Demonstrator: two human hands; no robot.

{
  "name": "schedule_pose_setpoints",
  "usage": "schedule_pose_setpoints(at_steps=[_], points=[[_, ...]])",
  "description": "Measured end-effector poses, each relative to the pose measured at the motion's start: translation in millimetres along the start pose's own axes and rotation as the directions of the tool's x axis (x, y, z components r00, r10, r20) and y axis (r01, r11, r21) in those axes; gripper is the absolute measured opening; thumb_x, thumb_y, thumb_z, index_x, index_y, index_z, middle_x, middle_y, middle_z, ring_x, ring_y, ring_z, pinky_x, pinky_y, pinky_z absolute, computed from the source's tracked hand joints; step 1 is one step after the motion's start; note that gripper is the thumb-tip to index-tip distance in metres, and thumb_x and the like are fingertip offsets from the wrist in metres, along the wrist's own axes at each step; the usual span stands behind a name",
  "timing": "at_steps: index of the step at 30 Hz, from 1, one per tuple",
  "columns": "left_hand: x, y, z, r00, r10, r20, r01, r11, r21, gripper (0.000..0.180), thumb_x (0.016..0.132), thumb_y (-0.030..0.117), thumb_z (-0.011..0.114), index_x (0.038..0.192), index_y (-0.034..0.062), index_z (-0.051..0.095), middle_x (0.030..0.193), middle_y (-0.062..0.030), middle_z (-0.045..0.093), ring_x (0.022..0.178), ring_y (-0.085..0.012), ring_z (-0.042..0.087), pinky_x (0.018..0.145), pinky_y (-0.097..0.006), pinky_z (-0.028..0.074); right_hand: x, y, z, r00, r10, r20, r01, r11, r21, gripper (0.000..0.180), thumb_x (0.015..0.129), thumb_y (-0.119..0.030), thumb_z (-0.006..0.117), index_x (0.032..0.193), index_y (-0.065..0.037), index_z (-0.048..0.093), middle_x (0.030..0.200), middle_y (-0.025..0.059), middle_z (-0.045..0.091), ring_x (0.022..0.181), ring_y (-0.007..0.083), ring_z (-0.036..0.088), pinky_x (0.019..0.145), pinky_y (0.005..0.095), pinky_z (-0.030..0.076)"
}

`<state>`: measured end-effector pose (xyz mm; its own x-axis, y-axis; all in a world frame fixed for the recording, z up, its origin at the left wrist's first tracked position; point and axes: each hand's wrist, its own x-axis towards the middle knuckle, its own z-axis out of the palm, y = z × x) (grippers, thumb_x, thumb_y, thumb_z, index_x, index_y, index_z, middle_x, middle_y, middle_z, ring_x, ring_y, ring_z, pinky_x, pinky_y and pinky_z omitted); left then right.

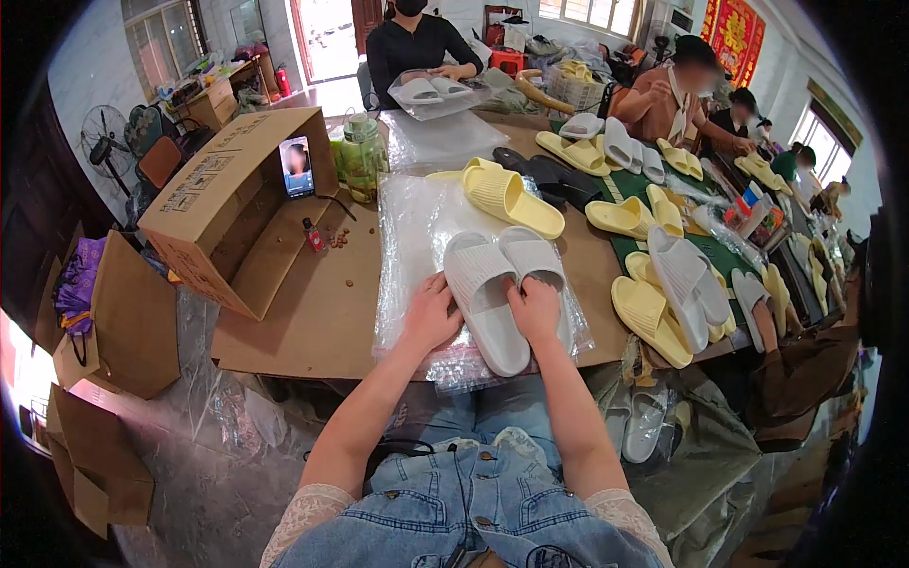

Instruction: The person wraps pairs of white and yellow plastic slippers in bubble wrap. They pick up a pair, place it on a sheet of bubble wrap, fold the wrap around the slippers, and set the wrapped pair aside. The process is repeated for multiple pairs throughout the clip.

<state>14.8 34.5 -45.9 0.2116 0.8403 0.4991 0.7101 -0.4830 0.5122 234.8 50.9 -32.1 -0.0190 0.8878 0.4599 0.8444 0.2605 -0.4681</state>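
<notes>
A pair of light grey slide slippers lies side by side over a stack of clear plastic bags (pixel 407 237) at the table's front edge. My left hand (pixel 434 312) is closed at the outer edge of the left grey slipper (pixel 492 317), its fingertips partly hidden by the sole. Between the two, my right hand (pixel 534 308) grips at the inner side, thumb near the left slipper and fingers over the right grey slipper (pixel 533 251). Just beyond them, a yellow slipper (pixel 511 201) rests on the bags.
An open cardboard box (pixel 227 199) with a phone (pixel 296 168) inside stands left, near a green jug (pixel 361 156) and a small red bottle (pixel 312 235). Yellow and grey slippers (pixel 653 317) crowd the right. A person (pixel 417 57) across the table holds bagged slippers; others sit far right.
</notes>
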Motion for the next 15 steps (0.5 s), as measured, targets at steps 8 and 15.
schedule_pose_setpoints(at_steps=[8,15], points=[[0.7,-0.9,0.0,1.000,-0.001,0.031,0.000,0.999,0.034,0.050,0.080,0.021,0.067,0.126,0.0031,0.062,0.137,-0.0202,0.056,0.128,-0.0399,0.049,0.110,-0.047,0.041,0.4,3.8,2.8,1.000,0.003,0.006,-0.003,1.000,0.001,0.036,0.090,-0.035,0.065,0.075,-0.002,0.063,0.081,0.0190,0.067,0.082,0.0402,0.062,0.081,0.0508,0.046],[0.3,-3.3,1.3,1.000,0.018,0.013,-0.018,0.999,0.027,0.049,0.080,0.022,0.068,0.124,0.0020,0.063,0.137,-0.0204,0.056,0.128,-0.0403,0.049,0.109,-0.047,0.041,0.1,-0.2,0.9,1.000,-0.002,-0.028,0.003,1.000,0.028,0.040,0.091,-0.037,0.064,0.073,-0.001,0.062,0.078,0.0193,0.066,0.078,0.0411,0.062,0.081,0.0509,0.046]])
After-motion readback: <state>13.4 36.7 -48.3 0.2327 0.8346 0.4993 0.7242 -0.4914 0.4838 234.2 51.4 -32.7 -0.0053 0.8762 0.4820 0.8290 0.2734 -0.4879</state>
